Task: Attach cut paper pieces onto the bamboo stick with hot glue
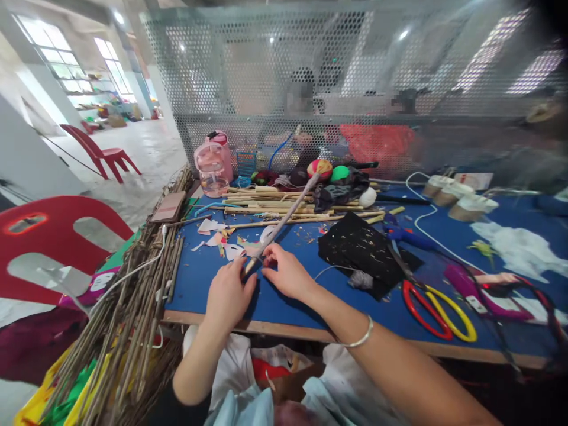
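My left hand (229,291) is closed around the lower end of a long stick (288,214), which slants up and away over the table and looks wrapped in grey along most of its length. Close beside the stick's lower end, my right hand (287,273) has its fingers bent in a pinch. A thin strand runs from a small grey yarn ball (361,279) toward this hand; the bit between the fingertips is too small to see clearly. The yarn ball rests on a black cloth (350,245) sprinkled with chips.
Bare sticks (248,208) lie behind my hands, near paper scraps (215,236) and colourful yarn balls (320,169). Rightward are scissors (437,313), a blue glue gun (406,235) and a white cable (417,222). Bundled twigs (133,319) line the left edge; a perforated screen (248,77) stands behind.
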